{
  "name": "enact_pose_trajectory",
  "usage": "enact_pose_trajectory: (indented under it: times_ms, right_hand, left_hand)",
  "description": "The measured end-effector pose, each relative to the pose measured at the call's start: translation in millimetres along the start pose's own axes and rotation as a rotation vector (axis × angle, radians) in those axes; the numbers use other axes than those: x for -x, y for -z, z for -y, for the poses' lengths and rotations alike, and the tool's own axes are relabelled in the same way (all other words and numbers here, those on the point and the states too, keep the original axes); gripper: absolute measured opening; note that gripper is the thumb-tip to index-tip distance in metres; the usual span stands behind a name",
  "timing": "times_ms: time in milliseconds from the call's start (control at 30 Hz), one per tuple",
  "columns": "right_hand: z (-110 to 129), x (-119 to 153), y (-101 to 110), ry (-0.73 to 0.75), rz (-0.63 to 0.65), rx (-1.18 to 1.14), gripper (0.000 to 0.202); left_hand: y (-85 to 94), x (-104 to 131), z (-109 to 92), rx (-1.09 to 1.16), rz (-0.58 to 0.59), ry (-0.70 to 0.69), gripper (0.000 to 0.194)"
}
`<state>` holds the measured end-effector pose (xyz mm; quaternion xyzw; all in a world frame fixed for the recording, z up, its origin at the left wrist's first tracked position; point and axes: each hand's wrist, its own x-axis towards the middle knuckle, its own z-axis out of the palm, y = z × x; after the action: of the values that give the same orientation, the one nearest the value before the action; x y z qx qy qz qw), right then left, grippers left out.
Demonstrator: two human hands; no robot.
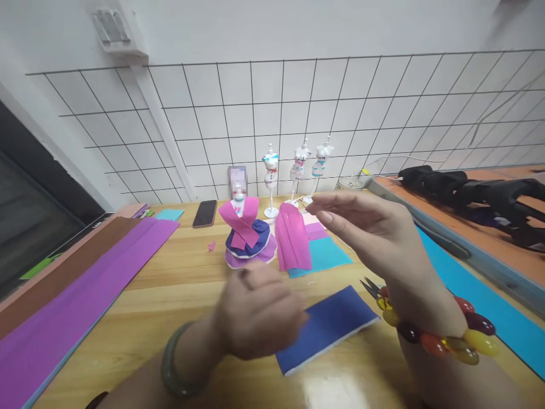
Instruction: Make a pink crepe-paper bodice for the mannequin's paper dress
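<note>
My left hand [261, 311], blurred, hangs over the table with its fingers curled closed; what they hold, if anything, is hidden. It overlaps the left end of a folded navy blue piece [332, 326] with a white edge. Raised at the right, my right hand [370, 227] has its thumb and fingers apart with nothing between them. Below it, the dark tips of scissors [371, 288] show beside my wrist. Behind my left hand stands a small dress form wearing crossed pink strips [240, 224] and a navy skirt [255, 237] over a purple layer. Folded pink material [293, 238] lies to its right.
Several white mini dress forms [271, 170] stand near the tiled wall. A phone [205, 213] lies at the back left. Long purple sheets [97, 284] line the left side, a blue sheet [481, 307] the right. Turquoise material [326, 255] lies under the pink. A black object [472, 199] rests at right.
</note>
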<state>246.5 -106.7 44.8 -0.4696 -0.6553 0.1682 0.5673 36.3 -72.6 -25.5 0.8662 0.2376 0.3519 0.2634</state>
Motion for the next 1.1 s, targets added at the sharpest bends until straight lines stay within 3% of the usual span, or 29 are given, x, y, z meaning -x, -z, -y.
enact_pose_trajectory:
  times_ms: [33,100,200,300,433,500,633,833,1000,1100]
  right_hand:
    - [0.0,0.0,-0.3,0.002,-0.025,-0.019,0.016]
    - [-0.5,-0.5,-1.2,0.007,-0.050,-0.051,0.015]
    - [-5.8,-3.6,-3.5,0.011,-0.019,-0.098,0.017]
    - [-21.8,-10.4,-8.9,-0.022,0.102,-0.031,0.021]
    - [-55.9,-18.5,-22.4,-0.078,0.253,0.241,0.027]
    - [-71.3,-18.8,-29.6,-0.128,0.395,0.388,0.034]
    - [-88.5,-13.2,-40.6,-0.166,0.624,0.459,0.038]
    - [-90.6,-8.7,-43.1,-0.225,0.843,0.495,0.033]
    - [-85.3,-12.6,-34.8,-0.280,0.984,0.486,0.021]
    - [-84.2,-16.0,-29.3,-0.286,1.068,0.436,0.025]
  left_hand:
    - [-13.9,1.0,-3.6,-0.116,0.214,-0.098,0.014]
    - [-41.8,1.4,-3.2,-0.319,0.413,-0.153,0.026]
    - [-72.1,3.2,9.1,-0.472,0.491,-0.008,0.038]
    - [-83.3,8.0,20.5,-0.505,0.545,0.091,0.042]
    - [-83.2,12.7,25.1,-0.443,0.556,0.169,0.037]
    - [-82.8,13.3,26.1,-0.362,0.559,0.203,0.032]
    - [-83.4,12.7,28.2,-0.224,0.555,0.264,0.017]
    - [-78.8,11.6,28.8,-0.077,0.549,0.353,0.003]
    - [-65.0,2.8,33.3,0.055,0.459,0.455,0.020]
    - [-52.7,-6.5,35.4,0.118,0.398,0.518,0.030]
